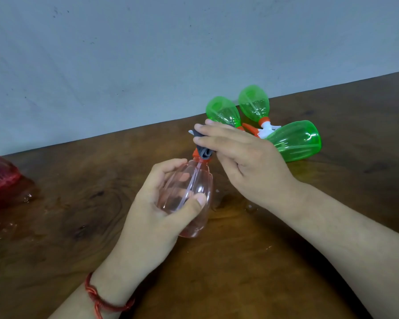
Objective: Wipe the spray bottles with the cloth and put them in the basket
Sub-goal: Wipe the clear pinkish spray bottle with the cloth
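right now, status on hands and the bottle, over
Left hand grips pink bottle. Right hand holds cloth on its spray head. Three green bottles lie behind on table, clear of the hands.

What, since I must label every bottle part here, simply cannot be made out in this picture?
All in the head view:
- The spray head of the pink bottle: wrapped in the grey cloth under the right hand.
- The red bottle: cut off by the left edge.
- The leftmost green bottle: its spray head is mostly behind the right hand's fingers.
- The basket: outside the frame.
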Demonstrator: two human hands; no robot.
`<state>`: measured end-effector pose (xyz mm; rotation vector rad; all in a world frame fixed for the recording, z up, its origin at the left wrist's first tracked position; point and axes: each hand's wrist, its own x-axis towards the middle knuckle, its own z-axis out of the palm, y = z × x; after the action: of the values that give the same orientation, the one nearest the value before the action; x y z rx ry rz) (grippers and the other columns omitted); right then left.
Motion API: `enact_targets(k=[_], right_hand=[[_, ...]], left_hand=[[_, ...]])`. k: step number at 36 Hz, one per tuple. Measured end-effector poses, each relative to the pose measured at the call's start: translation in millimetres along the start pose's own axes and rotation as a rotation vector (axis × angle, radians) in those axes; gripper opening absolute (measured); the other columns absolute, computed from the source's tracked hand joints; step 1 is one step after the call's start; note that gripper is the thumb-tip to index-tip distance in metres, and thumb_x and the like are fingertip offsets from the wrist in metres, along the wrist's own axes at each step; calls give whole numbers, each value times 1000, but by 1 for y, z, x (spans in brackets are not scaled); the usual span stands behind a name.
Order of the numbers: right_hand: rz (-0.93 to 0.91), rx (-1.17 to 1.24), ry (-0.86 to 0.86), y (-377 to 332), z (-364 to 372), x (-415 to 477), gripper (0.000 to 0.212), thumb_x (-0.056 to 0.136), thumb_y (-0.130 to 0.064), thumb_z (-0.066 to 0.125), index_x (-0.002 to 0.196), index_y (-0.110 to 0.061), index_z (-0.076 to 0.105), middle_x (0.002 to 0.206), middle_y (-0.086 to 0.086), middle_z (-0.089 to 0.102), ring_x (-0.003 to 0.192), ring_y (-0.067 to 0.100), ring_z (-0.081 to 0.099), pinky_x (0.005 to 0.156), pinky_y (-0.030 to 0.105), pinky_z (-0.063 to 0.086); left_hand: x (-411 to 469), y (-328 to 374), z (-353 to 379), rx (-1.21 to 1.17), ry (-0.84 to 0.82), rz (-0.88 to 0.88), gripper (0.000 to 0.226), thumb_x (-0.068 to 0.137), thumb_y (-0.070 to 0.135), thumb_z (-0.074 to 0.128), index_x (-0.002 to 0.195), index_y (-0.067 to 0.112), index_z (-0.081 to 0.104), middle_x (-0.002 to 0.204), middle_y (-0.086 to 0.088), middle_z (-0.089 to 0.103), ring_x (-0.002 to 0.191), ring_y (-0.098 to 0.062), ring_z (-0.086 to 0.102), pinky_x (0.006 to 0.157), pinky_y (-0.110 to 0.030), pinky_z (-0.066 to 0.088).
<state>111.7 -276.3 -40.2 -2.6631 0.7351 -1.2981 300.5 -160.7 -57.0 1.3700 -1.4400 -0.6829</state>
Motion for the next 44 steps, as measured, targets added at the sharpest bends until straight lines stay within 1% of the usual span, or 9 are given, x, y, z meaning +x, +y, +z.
enact_targets(k=[4,9,12,21,24,29,33,38,44], right_hand=[[15,-14,43,10,-3,1,39,103,-1,49,132,-12,73,145,-1,65,142,14,55,120,30,43],[-4,-63,9,9,3,-2,38,99,2,56,128,-13,75,137,-2,70,135,16,61,115,33,48],[37,-14,-46,6,4,-1,40,97,1,55,125,-16,77,129,-6,74,126,11,65,109,27,49],[375,387,433,4,-7,0,37,99,11,59,121,-13,78,124,-4,75,124,11,68,111,33,51],[296,268,367,0,-1,1,38,96,11,61,118,-14,80,124,-5,75,122,8,67,108,27,50],[311,324,313,-5,9,-2,38,95,10,62,113,-16,82,118,-6,70,118,14,66,100,31,55],[354,461,205,-10,10,0,39,93,12,64,104,-20,83,112,-9,72,113,8,67,95,18,51],[395,527,401,-2,-3,4,38,94,11,65,108,-21,79,114,-4,73,115,14,68,102,27,51],[366,487,291,-5,8,0,37,96,8,65,110,-21,81,120,-10,70,120,6,64,104,24,51]], left_hand=[[1,1,-3,-147,40,-36,58,79,44,82,134,38,64,137,3,71,122,-27,71,81,-42,64],[7,2,-7,-279,147,-106,54,81,39,82,133,36,67,133,4,72,117,-33,73,85,-64,62],[9,0,-11,-260,183,-107,48,84,34,78,131,39,67,130,8,73,115,-30,74,83,-61,64],[11,-5,-14,-104,145,21,62,82,43,82,140,37,59,141,-1,68,125,-35,69,94,-71,58],[8,-5,-9,-58,108,54,62,83,41,81,141,32,58,139,0,69,127,-26,69,100,-57,60],[9,-3,-8,-106,147,82,61,84,39,82,141,32,59,140,-4,68,125,-32,69,96,-63,60],[11,-3,-15,-193,203,88,61,85,39,81,141,33,58,144,-7,65,125,-39,67,89,-71,60],[13,-5,-17,-227,197,60,64,84,38,82,142,31,57,142,-10,65,110,-47,68,79,-57,58],[8,-6,-9,-170,118,67,60,85,35,80,141,30,58,137,-2,69,121,-32,70,94,-57,61]])
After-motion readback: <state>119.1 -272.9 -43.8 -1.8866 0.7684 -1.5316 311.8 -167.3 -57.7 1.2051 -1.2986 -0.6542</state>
